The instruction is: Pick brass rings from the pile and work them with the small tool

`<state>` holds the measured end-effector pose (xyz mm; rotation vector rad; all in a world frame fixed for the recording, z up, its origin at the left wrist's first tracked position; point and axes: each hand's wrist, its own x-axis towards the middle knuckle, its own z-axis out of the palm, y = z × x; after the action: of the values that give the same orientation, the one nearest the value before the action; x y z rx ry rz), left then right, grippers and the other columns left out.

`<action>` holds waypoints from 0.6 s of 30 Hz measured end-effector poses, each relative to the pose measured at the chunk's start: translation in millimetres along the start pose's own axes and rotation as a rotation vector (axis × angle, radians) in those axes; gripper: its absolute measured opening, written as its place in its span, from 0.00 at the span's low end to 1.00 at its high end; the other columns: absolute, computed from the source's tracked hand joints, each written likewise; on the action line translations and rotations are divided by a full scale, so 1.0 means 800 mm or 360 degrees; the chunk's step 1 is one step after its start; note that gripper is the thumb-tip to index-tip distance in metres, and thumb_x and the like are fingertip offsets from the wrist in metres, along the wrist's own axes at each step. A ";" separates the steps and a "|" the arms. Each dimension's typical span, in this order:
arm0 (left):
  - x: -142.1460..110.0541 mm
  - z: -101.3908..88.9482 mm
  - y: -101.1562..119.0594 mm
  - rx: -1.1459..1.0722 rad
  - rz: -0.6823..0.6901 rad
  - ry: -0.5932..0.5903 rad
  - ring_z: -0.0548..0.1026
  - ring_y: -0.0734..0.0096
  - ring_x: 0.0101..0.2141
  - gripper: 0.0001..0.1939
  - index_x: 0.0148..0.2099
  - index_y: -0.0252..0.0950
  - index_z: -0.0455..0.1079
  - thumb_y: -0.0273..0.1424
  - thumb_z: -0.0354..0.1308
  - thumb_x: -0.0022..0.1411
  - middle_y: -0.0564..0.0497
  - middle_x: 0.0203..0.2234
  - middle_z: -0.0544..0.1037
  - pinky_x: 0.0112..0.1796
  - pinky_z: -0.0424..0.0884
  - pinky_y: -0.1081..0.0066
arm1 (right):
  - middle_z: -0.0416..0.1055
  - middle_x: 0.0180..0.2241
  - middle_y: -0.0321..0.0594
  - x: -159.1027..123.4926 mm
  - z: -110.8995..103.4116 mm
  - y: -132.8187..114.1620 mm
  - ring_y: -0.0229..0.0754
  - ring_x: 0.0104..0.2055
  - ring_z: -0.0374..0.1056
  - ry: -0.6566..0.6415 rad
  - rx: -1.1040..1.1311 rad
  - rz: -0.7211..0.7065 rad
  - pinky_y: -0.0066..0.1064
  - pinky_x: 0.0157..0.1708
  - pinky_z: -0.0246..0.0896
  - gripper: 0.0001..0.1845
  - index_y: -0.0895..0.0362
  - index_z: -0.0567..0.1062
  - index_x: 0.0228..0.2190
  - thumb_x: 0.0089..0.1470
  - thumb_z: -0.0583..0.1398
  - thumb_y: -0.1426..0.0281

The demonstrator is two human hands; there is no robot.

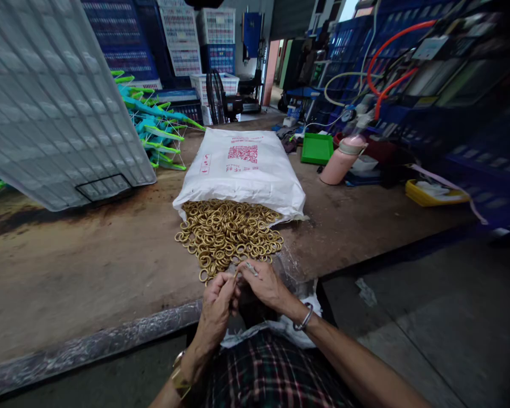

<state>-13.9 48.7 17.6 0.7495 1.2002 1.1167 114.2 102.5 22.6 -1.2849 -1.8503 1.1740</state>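
A pile of brass rings [227, 235] spills from the open mouth of a white sack [242, 167] lying on the worn brown worktable [89, 266]. Both hands meet at the table's near edge, just below the pile. My left hand [218, 303] is closed in a pinch, fingertips against those of my right hand [263, 283]. My right hand is also pinched, holding a small silvery piece [250, 266]; what the left fingers hold is too small to name. A clear plastic bag [295, 294] lies under the hands.
A large white plastic grid crate [55, 102] leans at the left. Green-blue plastic hangers [157, 124] are piled behind it. A green tray [317, 148], a pink bottle [342, 158] and a yellow tray [433, 192] stand at the right. Blue and white crates are stacked at the back.
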 end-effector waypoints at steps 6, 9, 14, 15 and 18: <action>0.004 -0.001 0.000 0.0065 0.0030 0.0112 0.60 0.84 0.15 0.16 0.29 0.36 0.61 0.44 0.54 0.53 0.59 0.18 0.65 0.14 0.55 0.82 | 0.65 0.25 0.35 -0.013 0.001 0.008 0.35 0.27 0.57 -0.0143 -0.0624 -0.0393 0.26 0.29 0.48 0.10 0.57 0.67 0.27 0.44 0.50 0.80; 0.004 0.000 0.001 0.0106 0.0030 0.0134 0.60 0.83 0.15 0.16 0.29 0.36 0.60 0.45 0.55 0.52 0.60 0.17 0.65 0.14 0.55 0.82 | 0.66 0.26 0.36 -0.014 0.003 0.008 0.36 0.28 0.58 -0.0158 -0.0770 -0.0408 0.26 0.29 0.48 0.10 0.57 0.67 0.28 0.44 0.50 0.81; 0.001 0.002 0.004 0.0199 0.0054 0.0155 0.59 0.83 0.14 0.17 0.28 0.36 0.60 0.45 0.53 0.52 0.60 0.16 0.63 0.14 0.55 0.82 | 0.66 0.27 0.36 -0.015 0.004 0.007 0.36 0.29 0.59 -0.0165 -0.0840 -0.0422 0.26 0.29 0.48 0.10 0.56 0.67 0.29 0.45 0.50 0.80; 0.001 0.002 0.005 0.0211 0.0055 0.0160 0.59 0.83 0.14 0.16 0.28 0.36 0.60 0.45 0.53 0.52 0.60 0.16 0.63 0.14 0.55 0.82 | 0.66 0.27 0.36 -0.016 0.004 0.006 0.36 0.29 0.59 -0.0166 -0.0840 -0.0421 0.26 0.29 0.48 0.10 0.56 0.67 0.29 0.45 0.50 0.80; -0.001 0.003 0.006 0.0241 0.0049 0.0164 0.59 0.82 0.14 0.16 0.28 0.36 0.60 0.45 0.52 0.53 0.60 0.16 0.63 0.15 0.55 0.81 | 0.66 0.27 0.36 -0.016 0.004 0.003 0.37 0.29 0.60 -0.0159 -0.0851 -0.0388 0.27 0.29 0.47 0.11 0.56 0.67 0.29 0.45 0.50 0.80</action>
<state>-12.8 49.7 23.2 0.8362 1.3761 1.1099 117.3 89.7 19.6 -1.2314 -2.4198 0.6432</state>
